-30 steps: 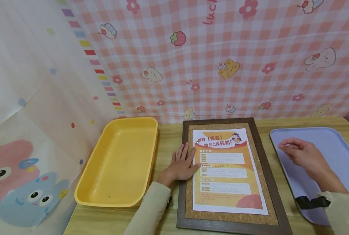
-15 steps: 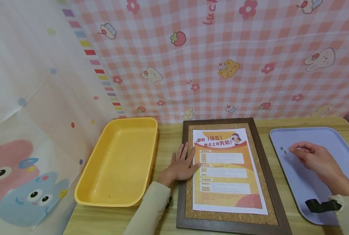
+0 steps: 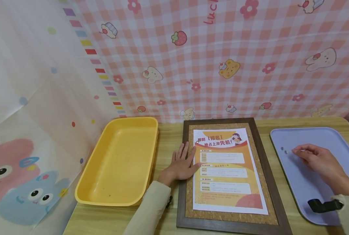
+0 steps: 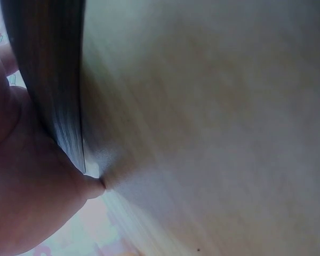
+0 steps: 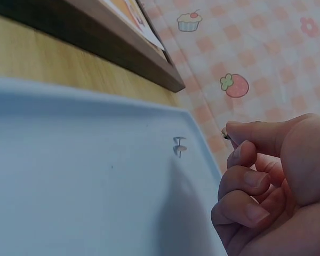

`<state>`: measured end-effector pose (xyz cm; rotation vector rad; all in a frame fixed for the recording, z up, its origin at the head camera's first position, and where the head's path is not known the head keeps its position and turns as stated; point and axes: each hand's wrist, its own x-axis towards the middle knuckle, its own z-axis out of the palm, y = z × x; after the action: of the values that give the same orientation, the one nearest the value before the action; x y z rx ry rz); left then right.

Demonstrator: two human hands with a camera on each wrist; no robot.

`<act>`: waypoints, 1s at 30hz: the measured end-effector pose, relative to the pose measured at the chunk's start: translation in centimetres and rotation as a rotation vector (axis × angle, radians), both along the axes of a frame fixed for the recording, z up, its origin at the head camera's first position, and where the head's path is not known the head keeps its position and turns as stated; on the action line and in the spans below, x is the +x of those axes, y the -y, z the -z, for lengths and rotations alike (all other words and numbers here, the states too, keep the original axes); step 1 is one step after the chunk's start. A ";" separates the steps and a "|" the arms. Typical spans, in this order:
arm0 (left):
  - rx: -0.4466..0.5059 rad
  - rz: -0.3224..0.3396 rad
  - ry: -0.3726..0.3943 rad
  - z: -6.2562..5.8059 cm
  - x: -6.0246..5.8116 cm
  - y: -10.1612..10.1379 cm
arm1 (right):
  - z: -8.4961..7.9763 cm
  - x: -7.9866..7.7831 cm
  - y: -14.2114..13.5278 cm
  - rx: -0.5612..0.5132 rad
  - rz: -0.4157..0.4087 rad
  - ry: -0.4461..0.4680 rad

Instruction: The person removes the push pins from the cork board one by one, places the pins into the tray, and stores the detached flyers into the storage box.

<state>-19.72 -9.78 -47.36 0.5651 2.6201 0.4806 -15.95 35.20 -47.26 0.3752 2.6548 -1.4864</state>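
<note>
A wooden desk [image 3: 168, 137] against pink checked cloth. The right hand [image 3: 318, 160] pinches a pin [image 5: 224, 133] over the tray [image 3: 309, 186]; tiny, light, sharp, best held by its head. The left hand [image 3: 181, 164] lies spread, fingers on the frame [image 3: 182, 182].

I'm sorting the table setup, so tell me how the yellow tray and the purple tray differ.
The yellow tray is deep with tall walls, while the purple tray is flat with a low rim. The yellow one sits left of the framed cork board; the purple one sits right. Pushpins lie on the purple tray, and the right hand hovers over it. Both rest on the wooden table.
</note>
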 end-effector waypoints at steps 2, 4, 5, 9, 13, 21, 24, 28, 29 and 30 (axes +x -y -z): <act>-0.003 0.002 0.000 -0.1 0.0 0.0 | 0.2 -0.1 -0.2 0.003 0.006 0.011; -0.008 0.003 0.002 -0.1 0.0 0.0 | 0.5 -0.2 -0.4 0.003 0.011 0.022; -0.010 0.003 0.003 -0.1 0.0 0.0 | 0.6 -0.2 -0.5 0.008 0.014 0.028; -0.014 -0.002 0.006 0.0 0.0 0.0 | 1.0 -0.3 -0.7 0.015 0.025 0.047; -0.011 -0.007 0.008 -0.1 0.0 -0.1 | 1.4 -0.4 -0.9 0.001 0.034 0.053; -0.018 -0.009 0.003 -0.1 0.0 -0.2 | 2.1 -0.7 -1.1 -0.007 0.038 0.054; -0.016 -0.006 0.004 -0.1 0.0 -0.2 | 2.2 -0.7 -1.0 0.012 0.032 0.056; -0.021 -0.006 0.002 -0.1 0.0 -0.1 | 2.3 -0.8 -1.0 0.026 0.021 0.060; -0.022 -0.006 0.000 0.0 0.0 -0.1 | 2.3 -0.8 -1.0 0.026 0.020 0.064; -0.021 -0.008 -0.001 0.0 0.0 -0.1 | 2.2 -0.8 -0.9 0.029 0.020 0.068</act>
<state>-19.71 -9.65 -47.33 0.5490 2.6262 0.4548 -16.78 36.15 -49.50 0.4476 2.6297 -1.4154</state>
